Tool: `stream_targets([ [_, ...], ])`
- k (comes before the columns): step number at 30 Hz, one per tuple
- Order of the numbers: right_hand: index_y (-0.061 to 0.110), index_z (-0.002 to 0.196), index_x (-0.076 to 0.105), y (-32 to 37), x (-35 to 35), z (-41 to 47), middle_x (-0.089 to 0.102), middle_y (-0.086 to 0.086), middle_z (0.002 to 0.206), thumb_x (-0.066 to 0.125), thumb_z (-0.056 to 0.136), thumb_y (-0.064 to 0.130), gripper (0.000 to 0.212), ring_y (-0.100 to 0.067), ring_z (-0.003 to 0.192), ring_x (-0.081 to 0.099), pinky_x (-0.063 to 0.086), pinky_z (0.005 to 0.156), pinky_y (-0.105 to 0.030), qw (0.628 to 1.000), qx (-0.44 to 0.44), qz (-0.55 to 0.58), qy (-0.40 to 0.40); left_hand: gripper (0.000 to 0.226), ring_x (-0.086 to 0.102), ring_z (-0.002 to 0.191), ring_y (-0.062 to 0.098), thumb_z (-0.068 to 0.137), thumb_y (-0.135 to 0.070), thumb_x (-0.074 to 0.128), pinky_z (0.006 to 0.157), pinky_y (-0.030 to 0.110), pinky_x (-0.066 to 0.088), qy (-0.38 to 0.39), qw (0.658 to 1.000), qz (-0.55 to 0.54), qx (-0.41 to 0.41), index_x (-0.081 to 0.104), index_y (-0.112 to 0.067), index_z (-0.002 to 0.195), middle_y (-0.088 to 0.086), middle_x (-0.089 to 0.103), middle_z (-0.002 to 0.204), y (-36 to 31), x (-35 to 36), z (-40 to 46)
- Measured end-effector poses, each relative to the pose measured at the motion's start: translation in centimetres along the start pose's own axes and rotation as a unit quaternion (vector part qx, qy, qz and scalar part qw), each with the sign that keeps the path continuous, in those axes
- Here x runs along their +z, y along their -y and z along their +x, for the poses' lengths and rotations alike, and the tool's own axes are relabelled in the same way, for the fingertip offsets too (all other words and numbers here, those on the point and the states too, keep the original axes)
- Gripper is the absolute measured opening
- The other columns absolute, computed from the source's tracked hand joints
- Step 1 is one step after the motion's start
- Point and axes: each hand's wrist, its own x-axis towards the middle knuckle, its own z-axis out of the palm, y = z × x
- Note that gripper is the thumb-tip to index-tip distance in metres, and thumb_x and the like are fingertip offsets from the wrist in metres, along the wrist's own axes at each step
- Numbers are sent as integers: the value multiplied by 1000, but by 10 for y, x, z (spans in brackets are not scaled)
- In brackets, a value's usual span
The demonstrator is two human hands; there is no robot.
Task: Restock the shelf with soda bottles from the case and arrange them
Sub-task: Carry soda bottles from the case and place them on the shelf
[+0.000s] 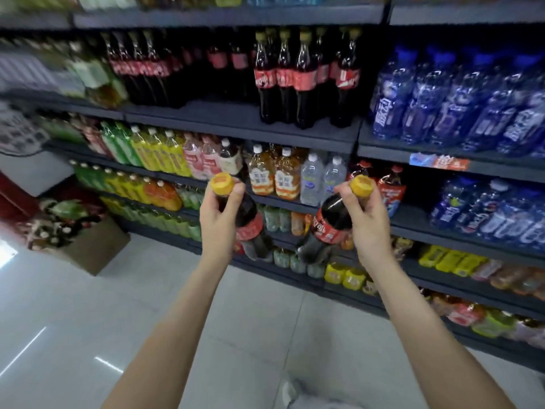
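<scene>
I hold two dark cola bottles with yellow caps and red labels, one in each hand, in front of the shelving. My left hand (218, 215) grips the neck of the left cola bottle (250, 224). My right hand (365, 219) grips the neck of the right cola bottle (327, 225). Both bottles hang tilted, bases pointing toward the lower shelves. Above them, the cola shelf (236, 119) carries a group of matching cola bottles (306, 78) on its right part and another dark group at its left, with a bare stretch of shelf between.
Blue drink bottles (460, 95) fill the right bay. Lower shelves hold green, yellow, orange and clear bottles. A cardboard box (91, 246) with goods stands on the tiled floor (147, 305) at the left, near the shelf's end.
</scene>
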Motion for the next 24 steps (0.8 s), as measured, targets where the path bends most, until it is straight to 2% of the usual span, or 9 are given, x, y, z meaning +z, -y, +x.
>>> stream_targets([
  [3, 27, 96, 56, 4, 26, 64, 63, 17, 93, 55, 93, 24, 4, 2, 93, 58, 42, 86, -13, 997, -77, -1, -32, 13, 57, 95, 1, 88, -32, 60, 92, 23, 45, 18, 999, -25, 25, 56, -28, 98, -13, 60, 96, 5, 12, 74],
  [5, 25, 96, 53, 8, 41, 104, 61, 12, 97, 54, 95, 18, 7, 1, 94, 57, 40, 87, -13, 990, -122, -14, -65, 22, 56, 94, -1, 86, -20, 62, 93, 21, 43, 44, 997, -35, 49, 51, -26, 103, -13, 57, 98, 9, 23, 120],
  [8, 23, 97, 53, 4, 59, 160, 59, 10, 97, 54, 95, 19, 5, 1, 93, 56, 39, 88, -14, 978, -157, -23, -134, 39, 54, 106, 1, 82, -10, 64, 99, 19, 40, 84, 992, -22, 90, 45, -16, 116, -5, 55, 111, 26, 42, 186],
  [11, 15, 99, 53, -5, 73, 209, 59, 12, 95, 56, 94, 19, 6, 3, 91, 55, 39, 89, -14, 966, -171, -48, -188, 56, 44, 127, 21, 86, -13, 66, 111, 30, 32, 119, 989, -32, 87, 38, 2, 131, 15, 48, 132, 47, 69, 241],
  [14, 9, 101, 53, -11, 86, 248, 57, 14, 91, 57, 93, 18, 13, 8, 86, 53, 38, 85, -11, 957, -168, -82, -224, 52, 42, 126, 21, 89, -13, 65, 112, 27, 30, 143, 985, -36, 95, 38, 1, 131, 13, 46, 133, 60, 94, 283],
  [18, 14, 97, 50, -18, 97, 294, 56, 15, 87, 58, 93, 20, 11, 14, 81, 51, 36, 80, -7, 949, -151, -123, -246, 57, 44, 126, 28, 86, -20, 65, 113, 40, 29, 169, 979, -47, 104, 39, 2, 131, 18, 49, 130, 78, 121, 320],
  [20, 16, 97, 50, -23, 102, 312, 55, 15, 87, 59, 93, 21, 12, 16, 80, 51, 35, 77, -4, 946, -138, -151, -252, 59, 42, 129, 28, 86, -20, 66, 113, 41, 28, 182, 977, -53, 96, 38, 3, 133, 17, 48, 133, 87, 133, 332],
  [22, 12, 100, 52, -28, 105, 328, 58, 9, 89, 59, 93, 24, 16, 6, 83, 53, 36, 76, -4, 943, -128, -179, -248, 62, 41, 129, 25, 86, -23, 66, 113, 39, 29, 186, 977, -48, 93, 38, 2, 135, 15, 47, 134, 94, 142, 341],
  [24, 7, 107, 52, -30, 105, 342, 59, 3, 97, 59, 93, 26, 25, -8, 90, 54, 37, 77, -7, 944, -112, -201, -236, 64, 41, 131, 25, 85, -29, 65, 113, 45, 30, 195, 975, -52, 95, 38, -2, 137, 13, 48, 136, 102, 149, 349],
])
